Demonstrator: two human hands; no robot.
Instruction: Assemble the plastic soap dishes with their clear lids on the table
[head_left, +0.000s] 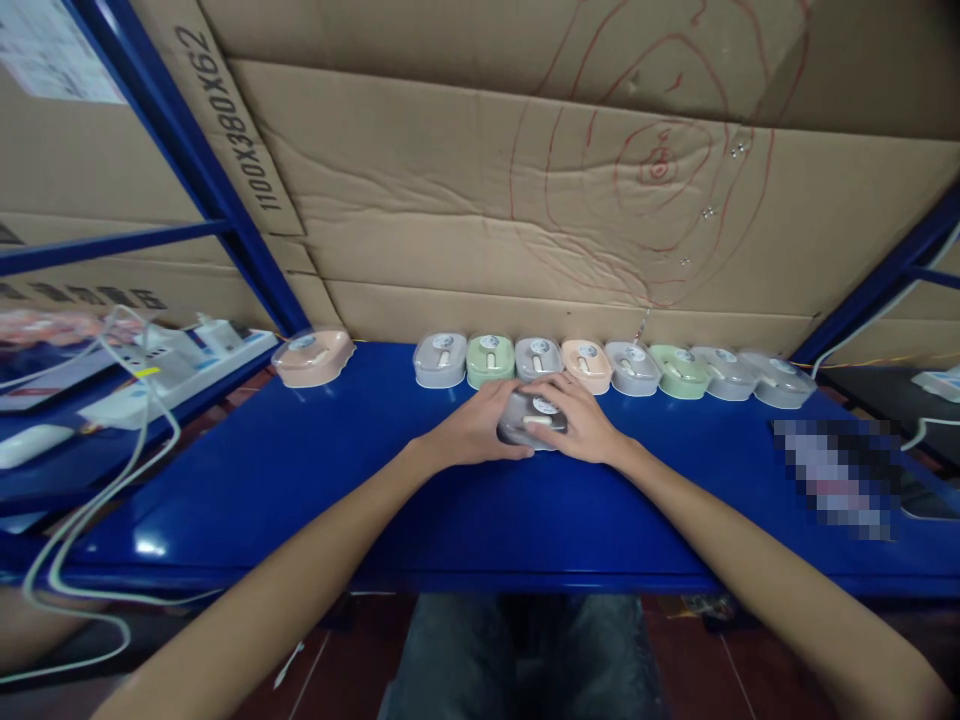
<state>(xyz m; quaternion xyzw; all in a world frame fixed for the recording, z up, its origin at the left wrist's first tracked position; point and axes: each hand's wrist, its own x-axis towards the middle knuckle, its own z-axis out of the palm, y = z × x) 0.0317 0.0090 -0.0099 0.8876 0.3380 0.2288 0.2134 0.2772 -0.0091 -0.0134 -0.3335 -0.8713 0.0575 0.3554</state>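
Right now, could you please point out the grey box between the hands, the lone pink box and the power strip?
grey box (534,418): head view, clear lid between both hands.
lone pink box (313,357): head view, lid centre.
power strip (180,365): head view, white top face.

Blue table (315,480): row of eight lidded boxes (615,367) along its back edge, one pink box (313,357) apart at left, one grey box (531,420) nearer the front.
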